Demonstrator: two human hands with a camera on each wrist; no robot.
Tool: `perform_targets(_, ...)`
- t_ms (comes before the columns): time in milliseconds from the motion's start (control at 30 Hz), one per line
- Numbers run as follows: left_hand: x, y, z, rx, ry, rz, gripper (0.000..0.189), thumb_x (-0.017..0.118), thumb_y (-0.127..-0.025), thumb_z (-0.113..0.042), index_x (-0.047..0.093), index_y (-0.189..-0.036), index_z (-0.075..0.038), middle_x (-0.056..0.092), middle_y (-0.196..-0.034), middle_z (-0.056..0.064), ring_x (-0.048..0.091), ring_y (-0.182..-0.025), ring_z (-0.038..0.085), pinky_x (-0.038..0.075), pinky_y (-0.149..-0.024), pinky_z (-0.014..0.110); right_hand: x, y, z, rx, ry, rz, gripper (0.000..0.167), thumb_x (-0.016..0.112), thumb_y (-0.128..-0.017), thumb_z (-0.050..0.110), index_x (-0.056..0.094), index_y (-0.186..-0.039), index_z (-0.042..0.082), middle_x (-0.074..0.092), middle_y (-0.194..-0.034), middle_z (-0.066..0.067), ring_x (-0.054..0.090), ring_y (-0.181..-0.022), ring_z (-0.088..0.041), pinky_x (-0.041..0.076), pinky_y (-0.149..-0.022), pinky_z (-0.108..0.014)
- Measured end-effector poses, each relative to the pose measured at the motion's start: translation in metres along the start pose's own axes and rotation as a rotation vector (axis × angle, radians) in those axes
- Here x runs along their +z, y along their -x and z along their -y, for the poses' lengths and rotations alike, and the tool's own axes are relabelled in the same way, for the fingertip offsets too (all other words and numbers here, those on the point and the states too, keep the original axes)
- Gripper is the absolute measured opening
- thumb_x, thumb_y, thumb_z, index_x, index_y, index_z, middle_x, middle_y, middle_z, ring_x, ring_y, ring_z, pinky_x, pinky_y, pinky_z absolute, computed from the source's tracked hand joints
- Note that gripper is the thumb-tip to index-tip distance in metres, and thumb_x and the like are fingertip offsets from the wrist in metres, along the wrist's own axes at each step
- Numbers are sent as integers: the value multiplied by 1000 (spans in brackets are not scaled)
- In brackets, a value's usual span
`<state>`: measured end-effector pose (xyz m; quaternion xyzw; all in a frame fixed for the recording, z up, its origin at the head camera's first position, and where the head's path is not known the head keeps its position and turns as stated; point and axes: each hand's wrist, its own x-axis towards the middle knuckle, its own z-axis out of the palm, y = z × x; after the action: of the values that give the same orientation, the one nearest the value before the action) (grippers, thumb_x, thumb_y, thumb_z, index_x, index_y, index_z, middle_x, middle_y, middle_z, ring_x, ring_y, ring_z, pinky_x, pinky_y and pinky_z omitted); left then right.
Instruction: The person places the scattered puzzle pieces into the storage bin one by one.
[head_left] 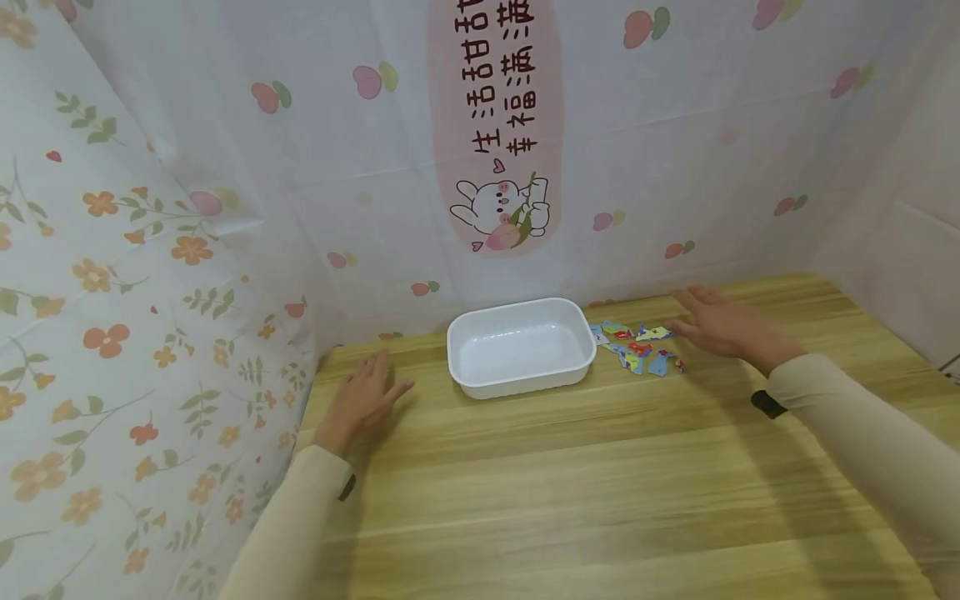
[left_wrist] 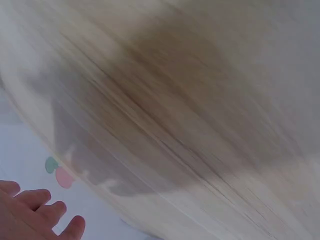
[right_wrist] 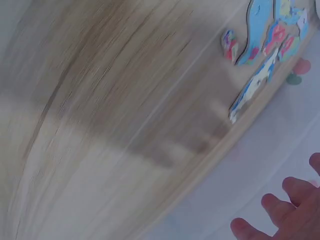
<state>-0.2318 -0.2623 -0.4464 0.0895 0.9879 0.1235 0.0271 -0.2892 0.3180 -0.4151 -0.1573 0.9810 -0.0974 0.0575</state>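
My left hand (head_left: pixel 365 397) hovers over the table's left side with its fingers loosely extended, holding nothing. In the left wrist view, the fingertips of that left hand (left_wrist: pixel 42 215) show at the lower left. To the right, my right hand (head_left: pixel 723 323) reaches out over the back of the table, its fingers extended and holding nothing. Nearest to it lie several colourful flat irregular pieces (head_left: pixel 660 362), blue with yellow and red patches. A white rectangular tray (head_left: pixel 517 388) stands between the two hands, its right side next to the pieces.
The wood-grain table (head_left: pixel 540 492) ends at the back against a white printed cloth (head_left: pixel 360 225). A floral cloth (head_left: pixel 150 350) hangs along the left side. Dark bands show near both cuffs.
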Motion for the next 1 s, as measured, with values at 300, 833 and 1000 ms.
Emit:
perform_targets(300,4,-13,-12,-29,134,26,85,40,-99,-57,14,-152,4,28,-152,29,31,-138,45,27,-111,59,10,-21,20,6,-225,8,79,35,-101,54,19,-152,-4,17,-153,-34,18,-138,-55,18,-108,-69)
perform_targets(833,-11,-26,-33,-147,494,93,87,29,-97,-65,17,-153,0,36,-150,25,35,-137,45,28,-111,61,-3,-43,62,159,-515,65,70,51,-99,42,39,-138,-15,43,-137,-36,49,-119,-50,45,-96,-58)
perform_targets(1000,-13,-31,-35,-166,611,100,82,36,-99,-59,20,-153,0,34,-151,26,38,-135,44,32,-109,59,-1,-50,68,243,-678,79,62,60,-95,30,43,-136,-14,51,-130,-32,58,-107,-41,50,-95,-49)
